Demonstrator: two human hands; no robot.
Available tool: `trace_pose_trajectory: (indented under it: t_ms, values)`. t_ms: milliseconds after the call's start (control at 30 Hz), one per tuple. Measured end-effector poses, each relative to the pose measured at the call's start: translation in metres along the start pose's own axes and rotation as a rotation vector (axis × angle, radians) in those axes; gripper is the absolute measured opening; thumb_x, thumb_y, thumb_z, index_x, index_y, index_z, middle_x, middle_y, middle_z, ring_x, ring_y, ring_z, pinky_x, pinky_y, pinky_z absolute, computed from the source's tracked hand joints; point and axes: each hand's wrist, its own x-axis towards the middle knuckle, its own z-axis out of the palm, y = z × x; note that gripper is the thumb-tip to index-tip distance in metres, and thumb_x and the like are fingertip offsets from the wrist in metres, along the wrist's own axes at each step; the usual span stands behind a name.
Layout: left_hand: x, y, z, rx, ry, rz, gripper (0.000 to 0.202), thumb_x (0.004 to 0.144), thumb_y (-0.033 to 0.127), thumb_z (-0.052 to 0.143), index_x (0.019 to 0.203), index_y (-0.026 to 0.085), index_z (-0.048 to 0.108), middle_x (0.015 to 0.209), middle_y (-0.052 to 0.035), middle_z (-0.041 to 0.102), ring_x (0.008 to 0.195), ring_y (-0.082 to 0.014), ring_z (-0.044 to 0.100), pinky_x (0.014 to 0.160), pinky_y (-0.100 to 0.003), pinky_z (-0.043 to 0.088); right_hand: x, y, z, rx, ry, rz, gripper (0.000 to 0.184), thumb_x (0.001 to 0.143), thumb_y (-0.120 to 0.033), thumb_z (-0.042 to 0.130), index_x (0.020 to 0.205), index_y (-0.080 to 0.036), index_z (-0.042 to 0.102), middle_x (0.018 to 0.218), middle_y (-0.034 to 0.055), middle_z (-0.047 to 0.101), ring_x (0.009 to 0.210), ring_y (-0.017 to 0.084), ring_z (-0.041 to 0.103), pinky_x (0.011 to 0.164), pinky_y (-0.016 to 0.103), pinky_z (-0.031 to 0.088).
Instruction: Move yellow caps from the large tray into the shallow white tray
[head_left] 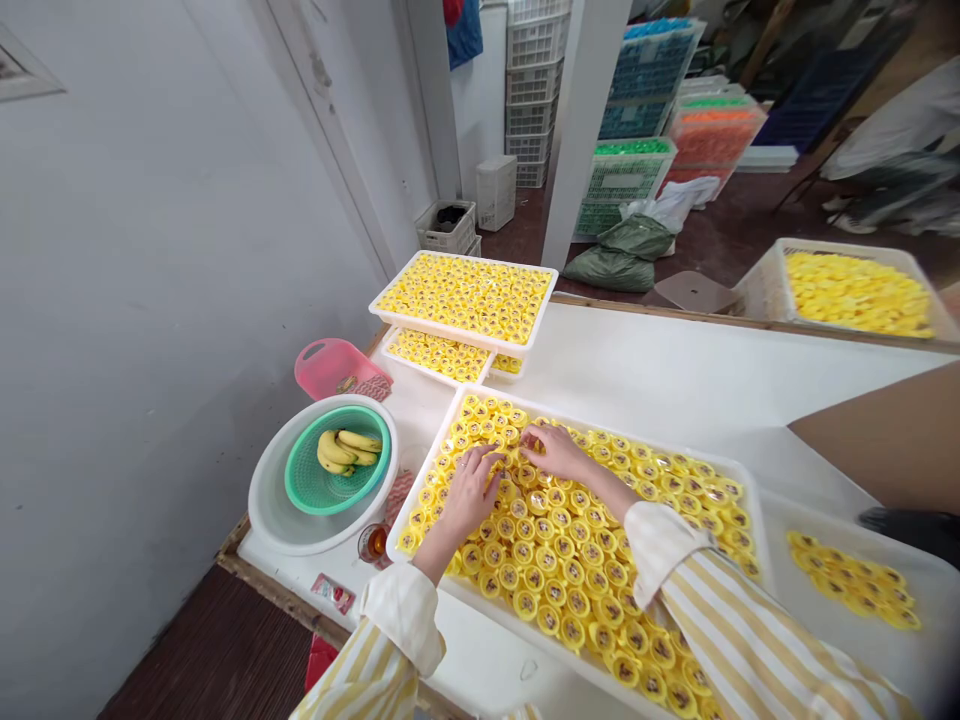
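Observation:
Both hands are over a large white tray (448, 420) filled with small round yellow plastic pieces (559, 545), each with a printed picture in its middle. My left hand (471, 488) is above the tray's left part, thumb and fingers bent and apart, fingertips among the pieces. Close to its right, my right hand (556, 450) reaches down with curved fingers, the thumb apart from the index finger. Its fingertips touch or nearly touch the pieces near the tray's far side. I see nothing clearly gripped in either hand, though the pieces under the fingertips are partly hidden.
Stacked trays (465, 290) of yellow pieces stand behind. On the left, bananas (349, 452) lie in a green basket (296, 470) inside a white basin (262, 515), near a pink scoop (326, 368). At right are another tray (802, 500) and a yellow-filled crate (765, 285).

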Motion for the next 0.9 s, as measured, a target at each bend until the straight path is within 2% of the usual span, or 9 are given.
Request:
trace_pose_trajectory:
  t_ms: [100,267,367,500,633,733,800,833,900]
  values:
    - [0.003,-0.002,0.002,0.05,-0.013,0.027,0.032,0.091,0.016,0.047,0.123,0.022,0.053,0.139,-0.0122,0.051,0.14,-0.0295,0.034,0.111,-0.055,0.036,-0.005,-0.001,0.0,0.0,-0.018,0.009,0.031,0.093,-0.039,0.058,0.113,-0.016,0.06,0.106,0.0054,0.064,0.091,0.018,0.063,0.084,0.042,0.053]
    - [0.002,-0.004,0.009,0.131,-0.073,0.043,0.038,0.095,0.012,0.036,0.129,0.02,0.052,0.142,-0.0118,0.052,0.141,-0.0253,0.036,0.114,-0.052,0.034,-0.014,-0.007,0.007,0.019,-0.062,-0.034,0.024,0.093,-0.039,0.058,0.103,-0.017,0.064,0.103,0.0046,0.066,0.09,0.017,0.063,0.085,0.04,0.052]
    - [0.0,-0.004,0.012,0.19,-0.11,0.048,0.04,0.098,0.023,0.039,0.136,0.019,0.047,0.151,-0.0108,0.043,0.145,-0.0255,0.029,0.117,-0.051,0.029,-0.018,-0.01,0.017,0.044,-0.047,-0.057,0.024,0.093,-0.038,0.059,0.102,-0.017,0.064,0.103,0.0045,0.066,0.09,0.017,0.063,0.084,0.04,0.053]
    - [-0.004,-0.001,0.019,0.261,-0.133,0.049,0.051,0.097,0.035,0.043,0.145,0.019,0.037,0.155,-0.0099,0.037,0.147,-0.0281,0.023,0.118,-0.054,0.022,-0.02,-0.019,0.027,0.072,0.055,-0.056,0.023,0.093,-0.037,0.059,0.101,-0.016,0.064,0.1,0.0042,0.066,0.089,0.017,0.064,0.083,0.04,0.053]
    - [-0.008,-0.008,0.025,0.274,-0.11,0.071,0.049,0.098,0.035,0.039,0.144,0.017,0.041,0.152,-0.0154,0.039,0.146,-0.0326,0.024,0.116,-0.06,0.02,-0.04,-0.03,0.014,0.061,0.238,-0.056,0.016,0.091,-0.032,0.062,0.098,-0.019,0.066,0.099,0.0024,0.069,0.095,0.017,0.064,0.091,0.041,0.05]
    - [-0.003,-0.019,0.026,0.262,-0.075,0.108,0.053,0.099,0.039,0.033,0.145,0.013,0.039,0.149,-0.0218,0.041,0.144,-0.0371,0.026,0.113,-0.066,0.02,-0.091,-0.017,-0.007,-0.008,0.486,0.071,0.024,0.093,-0.028,0.054,0.115,-0.027,0.062,0.114,0.0021,0.067,0.113,0.018,0.058,0.106,0.04,0.041]
    - [0.001,-0.011,0.023,0.297,0.014,0.12,0.056,0.1,0.041,0.032,0.15,0.017,0.029,0.153,-0.0191,0.036,0.147,-0.0361,0.019,0.112,-0.067,0.019,-0.151,0.006,-0.019,-0.076,0.672,0.231,0.033,0.096,-0.026,0.042,0.128,-0.025,0.053,0.123,0.0077,0.063,0.12,0.021,0.054,0.107,0.043,0.04]
    - [0.002,0.001,0.021,0.292,0.061,0.131,0.057,0.099,0.04,0.034,0.152,0.02,0.024,0.156,-0.0163,0.032,0.148,-0.0352,0.015,0.113,-0.067,0.018,-0.187,0.021,-0.022,-0.113,0.754,0.318,0.037,0.098,-0.024,0.035,0.131,-0.023,0.049,0.125,0.0111,0.061,0.121,0.023,0.053,0.105,0.045,0.041]
    - [-0.006,0.043,0.015,0.201,0.138,0.169,0.061,0.097,0.034,0.042,0.153,0.028,0.018,0.159,-0.0103,0.027,0.148,-0.0327,0.018,0.115,-0.064,0.021,-0.265,0.054,-0.018,-0.19,0.878,0.484,0.043,0.099,-0.022,0.026,0.14,-0.019,0.037,0.121,0.0165,0.06,0.116,0.026,0.057,0.098,0.047,0.047]
